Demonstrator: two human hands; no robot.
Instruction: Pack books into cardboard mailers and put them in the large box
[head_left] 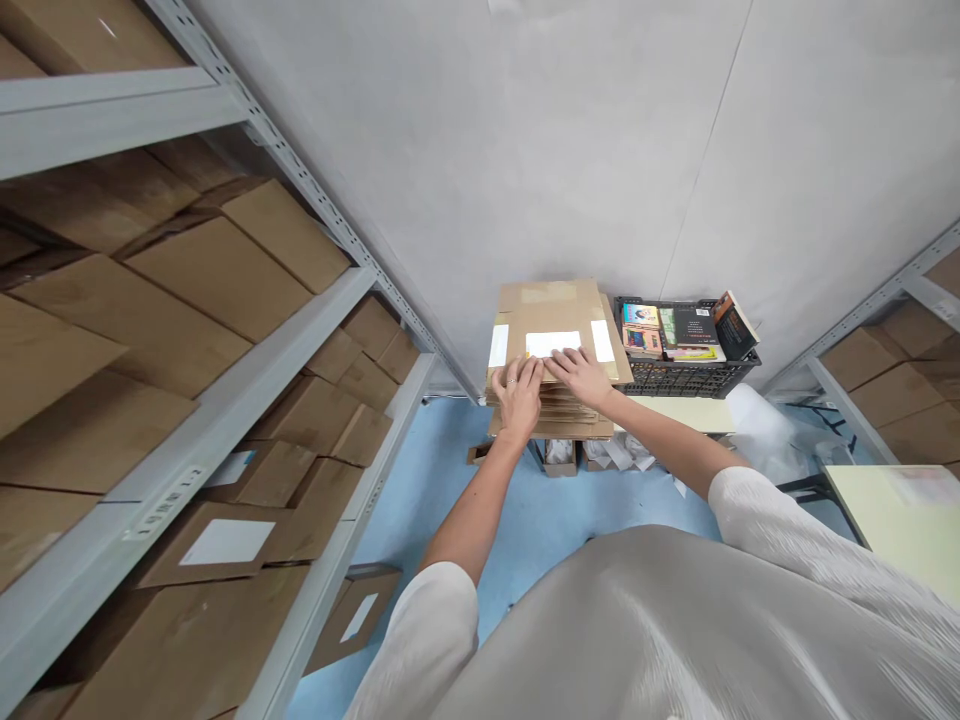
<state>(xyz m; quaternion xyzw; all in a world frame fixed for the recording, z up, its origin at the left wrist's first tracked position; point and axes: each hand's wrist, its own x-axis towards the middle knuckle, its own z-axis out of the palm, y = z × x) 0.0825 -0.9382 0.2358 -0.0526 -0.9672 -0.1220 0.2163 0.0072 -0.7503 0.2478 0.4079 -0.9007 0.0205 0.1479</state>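
Note:
My left hand (pixel 519 395) and my right hand (pixel 582 376) lie on the near part of the top sheet of a stack of flattened cardboard boxes (pixel 544 291). Both sets of fingers rest on the cardboard and the two hands almost meet at the middle. My left hand wears a ring, and its fingers are slightly bent. The fingers of my right hand are stretched out beside a white label (pixel 553 341), which they partly cover. Two smaller white labels are stuck near the sides of the sheet. Beneath it, uneven layers of folded cardboard show at the front.
A black plastic crate (pixel 679 380) of books stands right of the stack on a pale table (pixel 667 414). Metal shelving (pixel 300 340) full of cardboard boxes runs along my left. Below are small open boxes (pixel 559 466); clear plastic wrap (pixel 761 435) and another table (pixel 900 510) are at right.

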